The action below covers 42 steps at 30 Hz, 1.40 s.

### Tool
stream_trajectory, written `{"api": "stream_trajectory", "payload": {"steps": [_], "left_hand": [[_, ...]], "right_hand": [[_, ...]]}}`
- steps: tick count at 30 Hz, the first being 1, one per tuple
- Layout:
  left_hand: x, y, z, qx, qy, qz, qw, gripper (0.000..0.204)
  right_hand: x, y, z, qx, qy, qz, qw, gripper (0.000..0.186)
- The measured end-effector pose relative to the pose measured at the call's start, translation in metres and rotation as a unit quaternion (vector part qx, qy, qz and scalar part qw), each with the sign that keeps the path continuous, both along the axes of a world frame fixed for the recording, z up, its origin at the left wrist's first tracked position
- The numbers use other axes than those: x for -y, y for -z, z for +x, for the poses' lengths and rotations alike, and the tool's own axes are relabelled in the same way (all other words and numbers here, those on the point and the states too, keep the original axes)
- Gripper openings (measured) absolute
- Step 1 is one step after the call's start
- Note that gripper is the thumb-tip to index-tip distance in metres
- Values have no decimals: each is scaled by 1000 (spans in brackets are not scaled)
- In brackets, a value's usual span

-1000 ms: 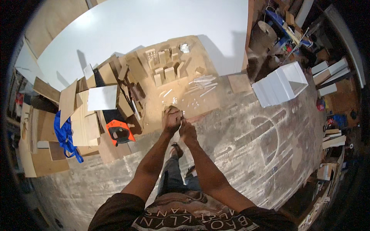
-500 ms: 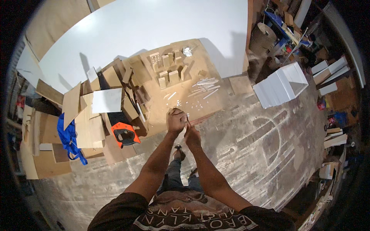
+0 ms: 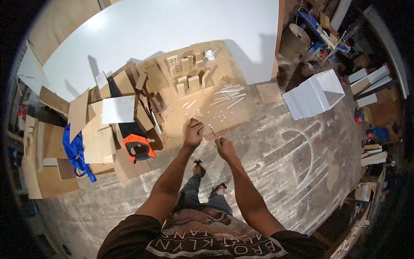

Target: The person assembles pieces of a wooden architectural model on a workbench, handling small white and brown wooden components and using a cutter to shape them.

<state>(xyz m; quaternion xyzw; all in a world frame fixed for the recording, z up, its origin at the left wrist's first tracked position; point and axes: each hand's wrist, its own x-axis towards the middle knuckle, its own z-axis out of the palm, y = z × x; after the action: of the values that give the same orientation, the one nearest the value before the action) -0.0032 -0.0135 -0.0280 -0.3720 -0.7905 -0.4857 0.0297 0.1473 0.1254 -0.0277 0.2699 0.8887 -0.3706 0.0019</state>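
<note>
At the near edge of the brown work board (image 3: 174,129), my left hand (image 3: 193,133) is closed, its fingers curled in. Whatever it may hold is hidden. A short way to the right, my right hand (image 3: 225,148) grips a thin, narrow tool (image 3: 213,132) that slants up and left from the fist; its kind is too small to make out. Small white bits (image 3: 221,115) lie scattered beyond the hands. Behind them is a loose pile of slim white sticks (image 3: 228,93). Small upright wooden blocks (image 3: 193,81) stand farther back on the board.
On the left, an orange-and-black saw handle (image 3: 139,147) sticks out beside stacked wood offcuts (image 3: 98,142) and a blue bag (image 3: 74,149). A crumpled whitish lump (image 3: 209,54) sits at the board's back. White box-like pieces (image 3: 308,97) stand on the floor to the right.
My hands have moved apart. The right has drawn back to the right and nearer my body, showing the thin tool; the left has shifted slightly left.
</note>
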Motion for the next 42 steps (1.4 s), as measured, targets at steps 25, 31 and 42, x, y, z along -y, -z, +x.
{"api": "stream_trajectory", "payload": {"steps": [25, 31, 42], "left_hand": [[-12, -36, 2, -75, 53, -49, 995, 11], [-14, -37, -1, -103, 51, -37, 993, 8], [-14, -36, -3, -110, 56, -32, 992, 5]], "right_hand": [[23, -16, 47, -26, 143, -137, 980, 66], [50, 0, 71, -34, 162, -72, 984, 67], [91, 1, 101, -6, 184, -149, 972, 64]]}}
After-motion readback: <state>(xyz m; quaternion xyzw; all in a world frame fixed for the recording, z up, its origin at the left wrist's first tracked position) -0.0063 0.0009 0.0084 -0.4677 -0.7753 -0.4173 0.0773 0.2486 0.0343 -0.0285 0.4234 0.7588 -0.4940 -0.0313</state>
